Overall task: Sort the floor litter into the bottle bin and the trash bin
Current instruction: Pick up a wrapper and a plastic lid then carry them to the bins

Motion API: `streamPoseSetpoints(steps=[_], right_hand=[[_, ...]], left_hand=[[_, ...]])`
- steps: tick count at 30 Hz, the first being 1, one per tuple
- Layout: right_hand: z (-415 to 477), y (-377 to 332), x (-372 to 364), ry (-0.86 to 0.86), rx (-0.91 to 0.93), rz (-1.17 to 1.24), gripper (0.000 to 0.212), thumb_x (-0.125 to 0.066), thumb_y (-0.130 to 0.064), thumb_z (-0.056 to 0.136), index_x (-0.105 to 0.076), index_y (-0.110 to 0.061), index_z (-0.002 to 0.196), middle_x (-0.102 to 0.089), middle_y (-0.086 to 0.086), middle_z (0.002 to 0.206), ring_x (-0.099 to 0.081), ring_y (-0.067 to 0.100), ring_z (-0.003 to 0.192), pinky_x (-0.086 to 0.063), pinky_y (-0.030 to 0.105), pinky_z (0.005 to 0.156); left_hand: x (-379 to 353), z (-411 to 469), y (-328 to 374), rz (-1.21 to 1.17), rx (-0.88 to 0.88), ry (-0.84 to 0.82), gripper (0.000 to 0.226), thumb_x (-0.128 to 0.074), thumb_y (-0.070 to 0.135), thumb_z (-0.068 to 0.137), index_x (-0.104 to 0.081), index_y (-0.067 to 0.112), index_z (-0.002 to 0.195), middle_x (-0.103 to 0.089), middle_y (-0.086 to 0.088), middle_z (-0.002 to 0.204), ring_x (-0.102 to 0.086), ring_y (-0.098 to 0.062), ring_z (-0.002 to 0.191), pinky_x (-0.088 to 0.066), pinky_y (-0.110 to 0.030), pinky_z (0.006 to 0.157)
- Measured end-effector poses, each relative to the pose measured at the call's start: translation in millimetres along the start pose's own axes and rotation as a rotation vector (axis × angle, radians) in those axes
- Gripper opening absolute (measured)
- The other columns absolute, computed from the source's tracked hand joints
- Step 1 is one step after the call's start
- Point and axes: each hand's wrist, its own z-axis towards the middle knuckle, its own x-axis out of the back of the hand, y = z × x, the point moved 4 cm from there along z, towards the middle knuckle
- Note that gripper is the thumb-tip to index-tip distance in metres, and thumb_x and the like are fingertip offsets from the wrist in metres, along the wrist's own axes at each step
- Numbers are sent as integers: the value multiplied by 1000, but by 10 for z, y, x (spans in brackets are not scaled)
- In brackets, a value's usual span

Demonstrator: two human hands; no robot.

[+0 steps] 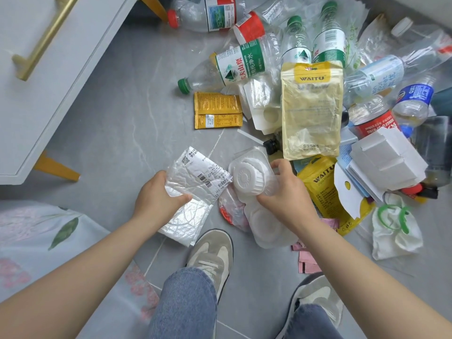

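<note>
Denim knees [188, 304] and grey sneakers [212, 255] at 6 o'clock show a person crouched over the litter.

**Grip.** The left hand [156, 194] pinches a white padded mailer [193, 192], thumb on top and fingers curled beneath, with the shipping label facing up. The right hand [286, 192] grips a white moulded plastic tray [247, 177], fingers and thumb curled round its edge. Whether the tray is clear of the floor cannot be told.

**Assessment.** The step in hand is gathering non-bottle waste, and both items look destined for the trash bin. Neither the trash bin nor the bottle bin can be identified in view. A floral translucent sheet [49, 241] at 8 o'clock may be a liner, but that cannot be confirmed. The next move calls for carrying both pieces out of the pile and releasing them over the trash bin.

**Surroundings.**
- Water bottles [234, 67] are heaped from 12 to 2 o'clock.
- A yellow WAITU pouch [310, 111] lies at 1 o'clock.
- Yellow sachets [217, 110] lie at 12 o'clock.
- A white card insert [386, 160] lies at 3 o'clock.
- A white cabinet [49, 69] at 10 o'clock crowds the left side.
</note>
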Motion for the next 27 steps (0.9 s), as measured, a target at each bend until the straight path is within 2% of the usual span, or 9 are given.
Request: streamPoseSetpoints(steps=[2, 4, 10, 12, 15, 20, 22, 27], right_hand=[[-43, -21, 59, -8, 8, 38, 59, -71, -15, 73, -41, -22, 123, -57, -5, 96, -54, 18, 80, -39, 28, 60], [-85, -33, 103, -5, 11, 82, 55, -71, -14, 73, -42, -24, 120, -59, -5, 92, -56, 15, 75, -45, 28, 62], [-150, -47, 192, -8, 0, 143, 48, -67, -12, 75, -47, -32, 113, -64, -2, 82, -62, 20, 71, -53, 39, 66], [-155, -40, 260, 17, -5, 194, 45, -67, -12, 75, -49, -32, 111, -64, -6, 81, -61, 15, 69, -53, 35, 64], [-146, 0, 398, 53, -5, 247, 41, -66, -13, 76, -50, -34, 107, -59, -15, 75, -53, 5, 61, -40, 14, 54], [-252, -52, 753, 107, -43, 259, 41, -66, -13, 75, -50, -38, 104, -65, -5, 73, -54, 7, 63, -40, 13, 54], [-344, -143, 950, 131, -56, 258, 42, -66, -12, 75, -50, -36, 105, -64, -6, 71, -53, 8, 62, -40, 17, 57], [-699, -519, 1656, 179, -99, 242, 41, -65, -9, 75, -52, -32, 107, -47, -11, 58, -49, 0, 57, -35, 14, 51]], left_hand=[[-4, -4, 29, -15, -2, 0, 56, -80, 33, 72, -46, 11, 111, -54, 0, 106, -48, -19, 92, -36, -28, 75], [11, -23, 74, -41, -13, 18, 65, -81, 31, 72, -43, 13, 121, -51, 2, 108, -46, -17, 93, -36, -27, 77], [38, -73, 234, -117, -80, 66, 66, -81, 28, 71, -43, 17, 123, -57, 0, 117, -53, -18, 96, -39, -27, 78], [46, -89, 307, -145, -95, 90, 66, -81, 27, 70, -44, 17, 124, -58, -1, 118, -54, -18, 99, -38, -26, 79], [48, -84, 426, -179, -112, 120, 68, -83, 25, 69, -45, 15, 124, -59, 1, 115, -54, -16, 101, -37, -24, 81], [160, -187, 734, -214, -104, 120, 67, -83, 26, 68, -47, 14, 123, -60, 3, 107, -55, -16, 96, -37, -25, 78], [266, -296, 919, -239, -99, 103, 64, -83, 25, 68, -48, 14, 120, -60, 4, 102, -56, -17, 92, -38, -25, 76], [759, -758, 1534, -266, -100, 60, 55, -82, 23, 69, -49, 18, 112, -60, 9, 94, -58, -17, 87, -41, -26, 67]])
